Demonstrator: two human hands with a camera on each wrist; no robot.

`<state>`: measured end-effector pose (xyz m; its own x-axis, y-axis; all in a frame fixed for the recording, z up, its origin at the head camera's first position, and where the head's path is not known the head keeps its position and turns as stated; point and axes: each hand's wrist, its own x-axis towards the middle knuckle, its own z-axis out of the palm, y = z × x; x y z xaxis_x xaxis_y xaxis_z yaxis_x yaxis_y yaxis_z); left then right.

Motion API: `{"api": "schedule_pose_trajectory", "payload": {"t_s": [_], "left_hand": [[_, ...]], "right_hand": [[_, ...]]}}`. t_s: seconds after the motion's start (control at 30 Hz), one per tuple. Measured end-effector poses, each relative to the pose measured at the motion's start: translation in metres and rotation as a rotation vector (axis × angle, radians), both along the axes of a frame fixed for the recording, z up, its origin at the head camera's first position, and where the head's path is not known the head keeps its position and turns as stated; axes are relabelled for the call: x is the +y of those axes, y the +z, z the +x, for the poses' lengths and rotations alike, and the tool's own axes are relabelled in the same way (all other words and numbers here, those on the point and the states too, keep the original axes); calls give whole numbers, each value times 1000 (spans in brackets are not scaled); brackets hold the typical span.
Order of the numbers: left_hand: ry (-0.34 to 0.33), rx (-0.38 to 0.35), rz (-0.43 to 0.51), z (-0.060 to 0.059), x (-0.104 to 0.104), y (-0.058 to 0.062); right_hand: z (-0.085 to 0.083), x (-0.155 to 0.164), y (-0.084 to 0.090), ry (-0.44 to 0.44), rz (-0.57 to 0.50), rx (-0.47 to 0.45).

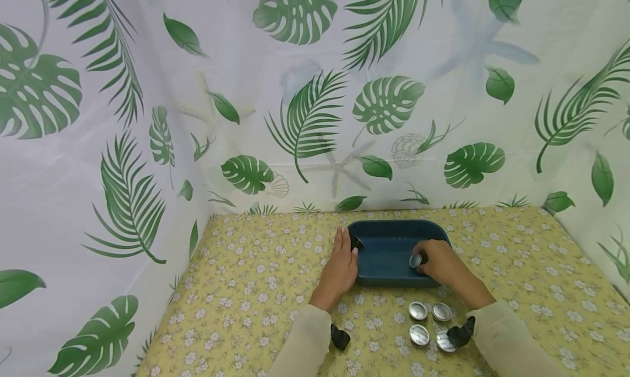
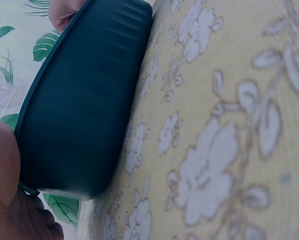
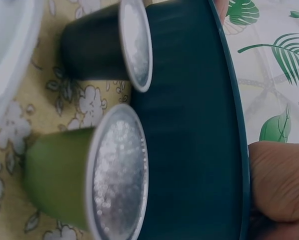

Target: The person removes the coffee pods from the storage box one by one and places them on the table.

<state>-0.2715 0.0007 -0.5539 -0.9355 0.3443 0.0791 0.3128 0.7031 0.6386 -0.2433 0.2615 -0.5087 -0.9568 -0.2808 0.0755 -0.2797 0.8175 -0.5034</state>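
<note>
A dark blue-green tray [image 1: 394,281] stands on the cloth in front of me. My left hand [image 1: 338,270] grips its left end, thumb at the rim and fingers along the outer wall. Just inside that end, near the thumb, lies a small black capsule [image 1: 356,242], partly hidden. Over the tray's right half, my right hand [image 1: 440,261] pinches a dark coffee capsule [image 1: 415,261], its silver lid showing. Several more capsules stand lid up before the tray, among them a green capsule [image 3: 59,175] and a black capsule [image 3: 94,47] in the right wrist view.
The table carries a yellow flowered cloth [image 1: 246,300]. A white curtain [image 1: 305,191] with green leaves hangs behind the tray and along the left side. My right wrist strap [image 1: 461,332] overlaps the nearest right capsule [image 1: 444,342] in the head view.
</note>
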Motion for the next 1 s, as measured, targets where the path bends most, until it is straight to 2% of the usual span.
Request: {"api": "schedule_pose_trajectory", "payload": {"t_s": [0.4,1.0], "left_hand": [[0,10,-4,0,-1,1],[6,14,-30,0,0,1]], "right_hand": [[7,-2,0,-47,-102,84],[15,-3,1,-102,-265,101]]}}
